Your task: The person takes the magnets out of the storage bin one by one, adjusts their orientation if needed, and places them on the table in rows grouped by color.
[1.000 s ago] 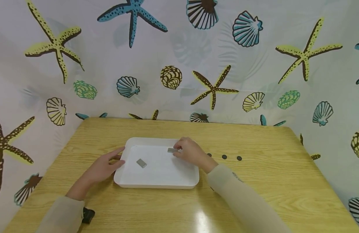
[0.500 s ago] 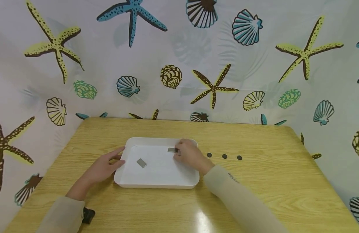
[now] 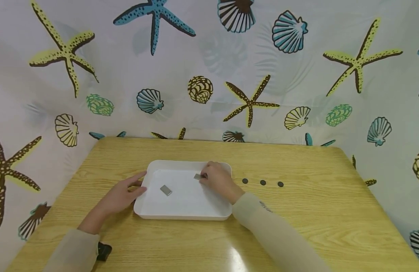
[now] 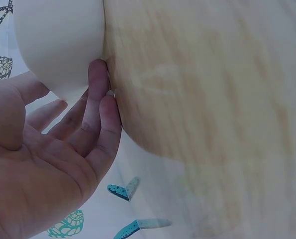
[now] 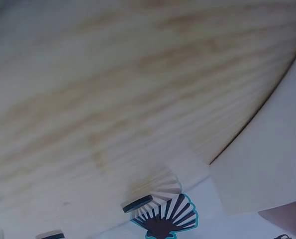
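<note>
A white shallow tray [image 3: 185,206] lies on the wooden table. My left hand [image 3: 119,196] rests against its left side, thumb and fingers spread along the wall. In the left wrist view, relaxed fingers [image 4: 104,119] reach the outer wall of the tray [image 4: 63,45]. My right hand [image 3: 217,179] is over the tray's far right part. Its fingers pinch the right end of a small grey rectangular plate [image 3: 197,176], and something dark shows at the fingertips, mostly hidden. A second grey plate [image 3: 166,190] lies slanted in the tray's left half.
Several small dark round discs lie right of the tray, among them a near disc [image 3: 245,181] and a far disc [image 3: 280,184]. By the left sleeve sits a black object [image 3: 103,251]. A patterned cloth [image 3: 182,49] hangs behind the table [image 3: 298,162].
My right hand has shifted slightly left, and the plate at its fingers has moved a little left and nearer. The left hand and tray stay in place.
</note>
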A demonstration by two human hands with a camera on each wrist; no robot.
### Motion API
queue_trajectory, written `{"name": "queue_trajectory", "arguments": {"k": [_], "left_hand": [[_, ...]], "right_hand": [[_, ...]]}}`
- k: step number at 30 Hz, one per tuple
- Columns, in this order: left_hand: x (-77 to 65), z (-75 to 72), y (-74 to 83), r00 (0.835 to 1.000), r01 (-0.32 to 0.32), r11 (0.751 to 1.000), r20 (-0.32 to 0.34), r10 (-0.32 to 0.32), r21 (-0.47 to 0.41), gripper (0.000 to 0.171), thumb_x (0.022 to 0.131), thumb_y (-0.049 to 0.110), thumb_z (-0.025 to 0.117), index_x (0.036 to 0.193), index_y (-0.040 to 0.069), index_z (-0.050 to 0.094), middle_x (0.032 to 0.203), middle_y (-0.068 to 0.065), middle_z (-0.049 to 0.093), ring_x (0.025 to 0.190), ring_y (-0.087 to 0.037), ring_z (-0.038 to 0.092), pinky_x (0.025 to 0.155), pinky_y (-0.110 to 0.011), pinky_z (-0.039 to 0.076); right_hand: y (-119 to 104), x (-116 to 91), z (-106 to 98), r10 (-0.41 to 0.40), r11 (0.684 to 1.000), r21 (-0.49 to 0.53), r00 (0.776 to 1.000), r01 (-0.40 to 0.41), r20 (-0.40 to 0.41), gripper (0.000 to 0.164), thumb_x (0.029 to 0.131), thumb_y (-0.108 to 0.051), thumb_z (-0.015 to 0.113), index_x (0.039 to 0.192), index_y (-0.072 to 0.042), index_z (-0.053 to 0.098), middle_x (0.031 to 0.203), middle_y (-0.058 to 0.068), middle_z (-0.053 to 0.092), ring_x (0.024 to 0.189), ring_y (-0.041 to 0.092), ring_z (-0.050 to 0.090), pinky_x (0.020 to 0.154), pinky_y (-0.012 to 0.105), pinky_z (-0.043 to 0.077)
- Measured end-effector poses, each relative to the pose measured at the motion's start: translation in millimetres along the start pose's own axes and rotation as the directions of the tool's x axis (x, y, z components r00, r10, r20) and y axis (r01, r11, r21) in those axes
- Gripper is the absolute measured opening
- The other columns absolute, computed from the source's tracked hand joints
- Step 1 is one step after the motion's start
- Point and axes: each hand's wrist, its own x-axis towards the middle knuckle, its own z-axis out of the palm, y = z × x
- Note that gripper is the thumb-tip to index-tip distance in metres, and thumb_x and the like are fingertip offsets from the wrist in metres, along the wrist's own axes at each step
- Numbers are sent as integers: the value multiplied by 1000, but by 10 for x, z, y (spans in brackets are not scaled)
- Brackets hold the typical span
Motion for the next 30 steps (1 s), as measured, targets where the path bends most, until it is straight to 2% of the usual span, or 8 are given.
{"name": "queue_trajectory", "arguments": {"k": [9, 16, 22, 30], "left_hand": [[19, 6, -8, 1000, 2, 1000, -8, -2, 13, 65, 108, 25, 56, 162, 5, 28, 140, -31, 57, 124, -42, 62, 91, -41, 56], [12, 8, 1, 1000, -2, 1000, -11, 2, 8, 65, 107, 24, 56, 162, 4, 29, 140, -32, 57, 124, -42, 62, 92, -42, 57], [4, 12, 12, 1000, 2, 1000, -10, -2, 5, 65, 107, 24, 56, 162, 4, 29, 140, -32, 57, 124, -42, 62, 92, -42, 56], [5, 6, 2, 1000, 8, 1000, -12, -8, 11, 65, 107, 24, 56, 162, 5, 29, 140, -32, 57, 122, -41, 63, 91, -41, 56]], "right_hand": [[-16, 27, 3, 27, 999, -22, 999, -26, 35, 14, 97, -19, 74, 99, -6, 80, 105, 5, 70, 88, 14, 58, 82, 27, 54], [14, 37, -16, 30, 999, 41, 995, -34, 92, 12, 94, -18, 76, 94, -6, 78, 96, 2, 67, 84, 13, 55, 78, 25, 50], [26, 34, -25, 48, 995, 79, 990, -58, 132, 12, 93, -17, 77, 95, -6, 77, 95, 1, 65, 84, 13, 54, 78, 26, 49], [42, 24, -39, 32, 992, 114, 989, -49, 145, 11, 92, -16, 78, 96, -6, 75, 91, 1, 66, 81, 13, 54, 75, 25, 47]]}}
